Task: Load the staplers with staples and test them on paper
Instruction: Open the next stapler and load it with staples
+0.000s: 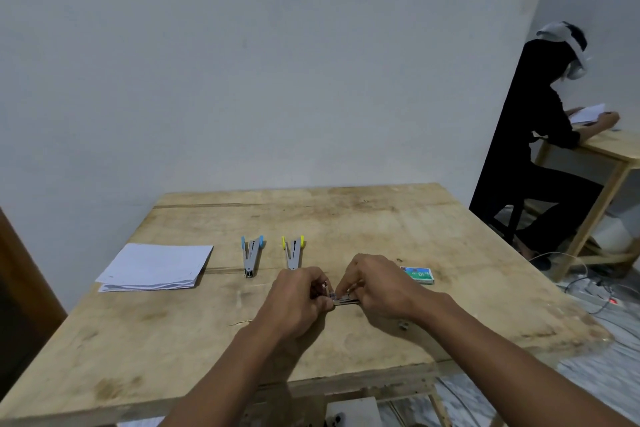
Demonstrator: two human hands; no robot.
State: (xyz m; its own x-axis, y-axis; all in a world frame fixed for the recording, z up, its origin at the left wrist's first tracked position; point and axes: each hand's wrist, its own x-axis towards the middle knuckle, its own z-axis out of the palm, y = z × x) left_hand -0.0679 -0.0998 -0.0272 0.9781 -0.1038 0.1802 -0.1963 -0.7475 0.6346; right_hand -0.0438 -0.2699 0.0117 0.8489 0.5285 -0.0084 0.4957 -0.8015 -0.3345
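On the table (pixel 381 218): 3 staplers – blue stapler (pixel 251 255) + yellow stapler (pixel 293 252) lying open, 3rd stapler (pixel 343 298) gripped by left hand (pixel 298 302) & right hand (pixel 377 288). 1 staple box (pixel 417 274), 1 paper stack (pixel 156 265).

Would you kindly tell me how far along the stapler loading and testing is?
Done: nothing clearly; the blue stapler and yellow stapler lie splayed open, and I cannot tell whether they are loaded. In hand: the left hand and right hand grip a third stapler near the staple box. Left: finishing the loading and testing on the paper stack, which lies apart at the left.
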